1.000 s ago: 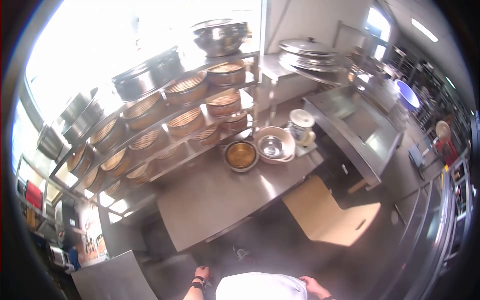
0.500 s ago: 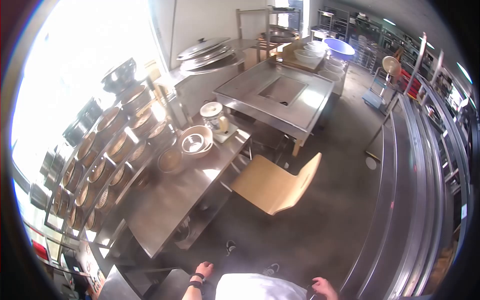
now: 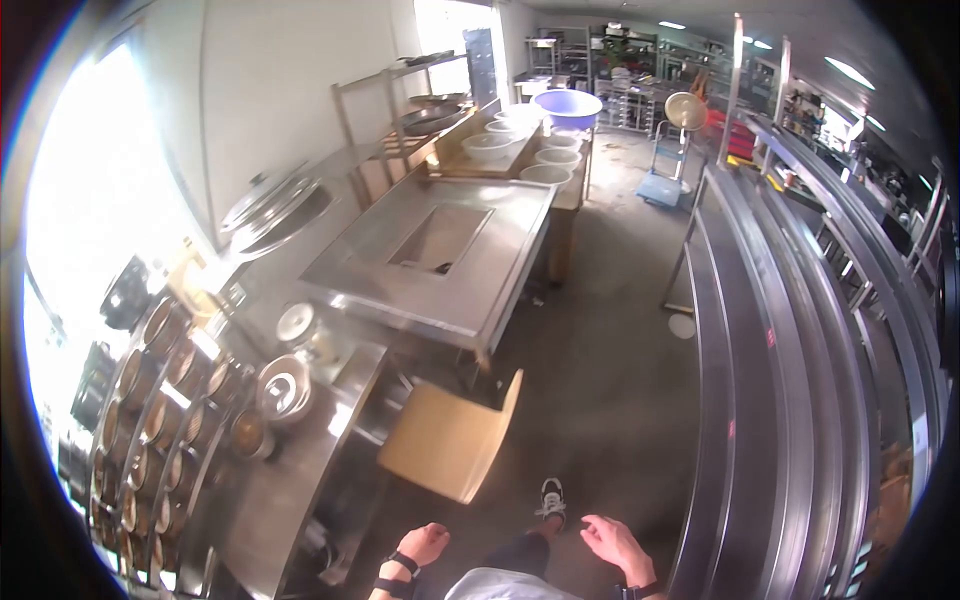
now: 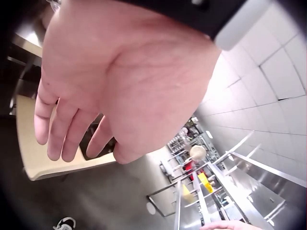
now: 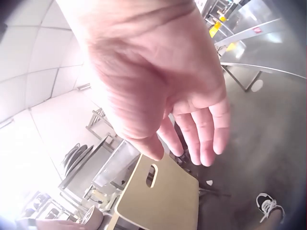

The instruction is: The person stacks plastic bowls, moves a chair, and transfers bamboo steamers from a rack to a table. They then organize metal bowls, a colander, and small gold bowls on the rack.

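My left hand (image 3: 424, 543) hangs in the air low in the head view, with a dark band round its wrist. In the left wrist view its palm faces the camera, the fingers (image 4: 56, 139) are loosely extended, and nothing is held. To the right, my right hand (image 3: 612, 545) is also empty; the right wrist view shows relaxed fingers (image 5: 206, 139) and a bare palm. Nearest to the hands is a light wooden chair (image 3: 445, 440), ahead and left of them, overlapped by the fingers in both wrist views. A shoe (image 3: 551, 498) shows on the floor between the hands.
A steel table (image 3: 270, 500) on the left carries bowls (image 3: 285, 388), beside a rack of bamboo steamers (image 3: 160, 420). Beyond the chair stands a steel sink table (image 3: 500, 270). Long steel counters (image 3: 740, 420) line the right, with grey floor (image 3: 610, 400) between; a blue cart (image 3: 660, 188) stands farther back.
The head view has swung to the right, so the steamer rack and table slid left and the aisle came into the middle. Both hands appear higher in view, and a foot has stepped forward.
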A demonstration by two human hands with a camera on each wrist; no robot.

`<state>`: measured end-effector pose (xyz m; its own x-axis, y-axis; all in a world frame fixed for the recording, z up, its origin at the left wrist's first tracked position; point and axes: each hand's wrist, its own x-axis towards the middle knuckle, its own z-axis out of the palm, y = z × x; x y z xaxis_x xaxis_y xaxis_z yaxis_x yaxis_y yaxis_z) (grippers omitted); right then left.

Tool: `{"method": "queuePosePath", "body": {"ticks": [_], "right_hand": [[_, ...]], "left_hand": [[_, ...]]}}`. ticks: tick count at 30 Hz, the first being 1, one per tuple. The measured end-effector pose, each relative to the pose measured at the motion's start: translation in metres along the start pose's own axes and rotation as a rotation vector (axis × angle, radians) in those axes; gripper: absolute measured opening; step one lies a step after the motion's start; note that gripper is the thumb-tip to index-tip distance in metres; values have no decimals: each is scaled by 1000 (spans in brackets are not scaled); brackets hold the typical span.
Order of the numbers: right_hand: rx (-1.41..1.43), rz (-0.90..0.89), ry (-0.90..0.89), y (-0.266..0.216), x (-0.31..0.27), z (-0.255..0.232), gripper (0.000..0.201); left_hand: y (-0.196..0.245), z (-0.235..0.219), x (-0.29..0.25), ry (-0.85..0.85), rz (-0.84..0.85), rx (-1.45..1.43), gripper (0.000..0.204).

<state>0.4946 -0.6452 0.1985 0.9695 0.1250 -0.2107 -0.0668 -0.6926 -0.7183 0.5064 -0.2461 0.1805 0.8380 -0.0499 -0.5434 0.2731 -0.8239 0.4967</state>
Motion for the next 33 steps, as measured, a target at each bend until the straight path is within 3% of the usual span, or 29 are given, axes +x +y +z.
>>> {"method": "queuePosePath", "body": {"ticks": [3,10,14,19,23,27,31,33], "right_hand": [[-60,-55,53,18,72,-45,29],[-112,-50,99,57,208,-158,26],[-114,7,95,62,266,-224,27],[-58,52,111,139,359,-276,25],[-54,108,117,197,456,-336,27],[-88,122,152,227,567,-419,28],[-97,83,151,242,691,-480,28],[-178,-12,131,244,750,-505,28]], "left_hand": [[71,-9,67,12,117,-1,38],[215,-44,211,16,196,70,40],[268,-61,281,-32,253,188,41],[320,-73,388,-48,196,219,44],[372,-85,485,-77,101,285,45],[466,-123,577,-53,112,291,44],[571,-179,652,76,133,151,39],[599,-195,687,166,159,73,35]]}}
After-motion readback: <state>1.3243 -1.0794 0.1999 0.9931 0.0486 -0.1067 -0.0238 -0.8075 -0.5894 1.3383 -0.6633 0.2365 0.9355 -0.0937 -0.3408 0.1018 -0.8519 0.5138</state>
